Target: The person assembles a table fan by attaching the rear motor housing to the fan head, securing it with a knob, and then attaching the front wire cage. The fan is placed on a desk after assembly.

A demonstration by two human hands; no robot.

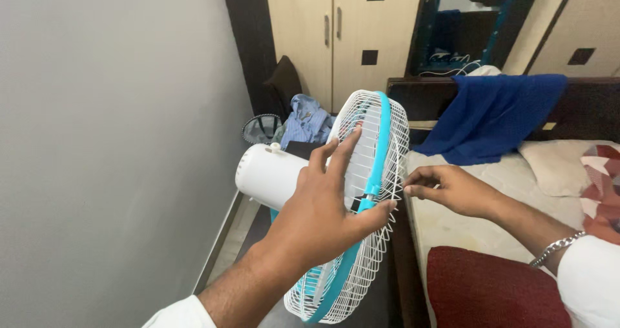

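The grip of the left hand (323, 205) is spread flat on the fan's white cage (371, 192) beside the bed (465, 218); the right hand (452, 189) is pinched at the blue rim (381, 153). Fingers could be caught in the wires, or the fan tipped by sideways pressure.

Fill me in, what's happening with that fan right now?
A person is working on a white fan with a blue rim band, beside a bed. The left hand is spread across the wire grille, its thumb by the clip on the blue band. The right hand pinches at the front grille's edge with its fingers. The grille halves look joined.
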